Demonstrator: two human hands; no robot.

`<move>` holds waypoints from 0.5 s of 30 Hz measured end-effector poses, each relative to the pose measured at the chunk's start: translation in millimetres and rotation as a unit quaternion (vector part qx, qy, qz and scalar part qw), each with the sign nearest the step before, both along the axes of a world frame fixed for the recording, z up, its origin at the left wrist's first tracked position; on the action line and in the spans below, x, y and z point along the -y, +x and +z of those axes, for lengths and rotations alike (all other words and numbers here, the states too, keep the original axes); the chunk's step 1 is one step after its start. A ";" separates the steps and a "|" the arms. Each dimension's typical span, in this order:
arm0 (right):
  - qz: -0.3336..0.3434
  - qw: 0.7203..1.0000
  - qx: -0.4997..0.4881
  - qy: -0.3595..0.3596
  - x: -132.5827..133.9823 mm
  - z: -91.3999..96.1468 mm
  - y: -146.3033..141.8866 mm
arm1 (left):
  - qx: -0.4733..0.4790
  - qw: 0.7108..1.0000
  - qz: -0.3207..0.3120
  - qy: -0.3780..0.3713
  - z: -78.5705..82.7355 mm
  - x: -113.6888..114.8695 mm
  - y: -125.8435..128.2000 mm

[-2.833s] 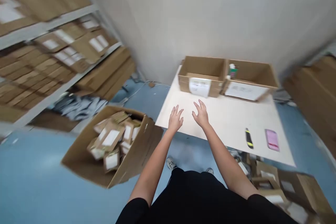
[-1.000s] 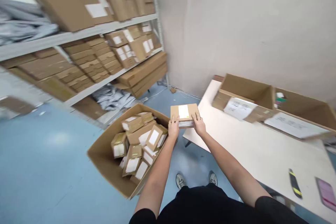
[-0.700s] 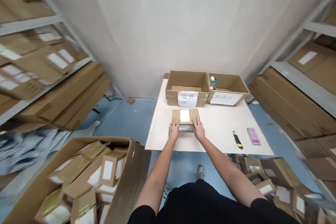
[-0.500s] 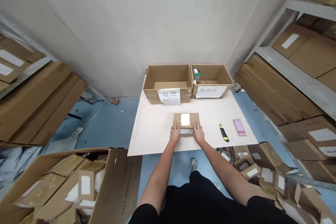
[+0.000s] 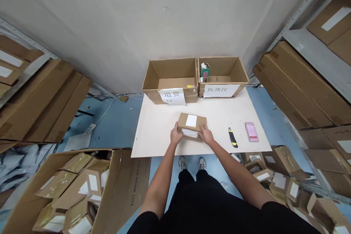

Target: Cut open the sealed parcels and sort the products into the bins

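Observation:
A small brown cardboard box [image 5: 182,120] with white labels on its top and front sits at the near middle of the white table [image 5: 153,131], turned slightly askew. My left hand [image 5: 176,134] grips its left side, and my right hand [image 5: 205,133] holds its right front corner. Both hands are closed on it from either side. To the right lies a black and yellow box cutter [image 5: 233,138]. Beyond that is a pink item [image 5: 251,132], blurred out.
Two open cartons with handwritten signs, a left one [image 5: 153,97] and a right one [image 5: 241,80], stand at the table's back; the right holds a small green box [image 5: 205,70]. A large carton [image 5: 116,182] of parcels stands left, loose boxes [image 5: 282,182] lie right, and shelves flank both sides.
The small box has turned a little, its right end now nearer me. My left hand has shifted from its front to its left side. The view has moved, and both shoes now show.

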State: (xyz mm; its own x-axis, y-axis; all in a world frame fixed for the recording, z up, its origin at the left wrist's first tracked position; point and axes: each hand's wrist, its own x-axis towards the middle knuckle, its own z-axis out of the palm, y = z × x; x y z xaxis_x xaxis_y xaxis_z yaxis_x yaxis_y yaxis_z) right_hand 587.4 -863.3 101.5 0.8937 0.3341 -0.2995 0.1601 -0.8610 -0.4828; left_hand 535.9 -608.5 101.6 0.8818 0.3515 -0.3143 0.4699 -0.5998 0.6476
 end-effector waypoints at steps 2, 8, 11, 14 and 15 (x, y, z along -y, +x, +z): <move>-0.029 0.999 0.000 0.025 -3.3 5.8 2.3 | 0.046 0.999 -0.015 -0.012 16.6 -15.3 21.4; -0.150 0.986 -0.075 -0.007 -21.8 6.2 -9.1 | 0.006 0.985 -0.170 0.003 36.0 -26.5 60.6; -0.165 0.986 -0.027 -0.026 -30.0 5.2 -16.5 | -0.022 0.976 -0.178 0.127 31.3 -16.6 52.5; -0.124 0.990 0.062 -0.030 -21.4 11.2 -14.7 | -0.064 0.952 -0.226 0.199 25.4 -8.7 36.7; -0.113 0.990 0.081 -0.031 -12.0 13.6 -11.6 | -0.076 0.942 -0.247 0.216 24.0 -6.9 33.4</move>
